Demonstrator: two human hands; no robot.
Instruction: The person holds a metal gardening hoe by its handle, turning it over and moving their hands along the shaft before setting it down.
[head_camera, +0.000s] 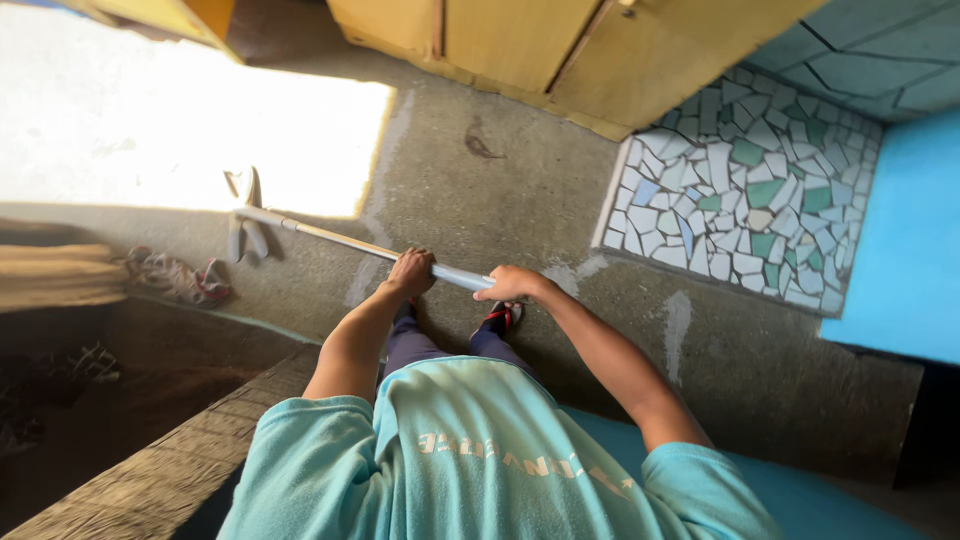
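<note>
Both the left hand (411, 272) and right hand (510, 284) are wrapped closed around the mop handle (345, 241), whose head (243, 215) rests on the concrete floor (500, 190) beyond; a firm, spaced grip likely steadies strokes.

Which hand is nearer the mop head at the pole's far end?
Left. The left hand grips the pole closer to the mop head; the right hand grips its near end.

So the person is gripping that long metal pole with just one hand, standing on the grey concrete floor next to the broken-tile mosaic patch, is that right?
Not quite. The head view shows both hands on the long metal pole: the left hand and the right hand grip it side by side. The rest holds: the person stands on the grey concrete floor, with the broken-tile mosaic patch beside them.
</note>
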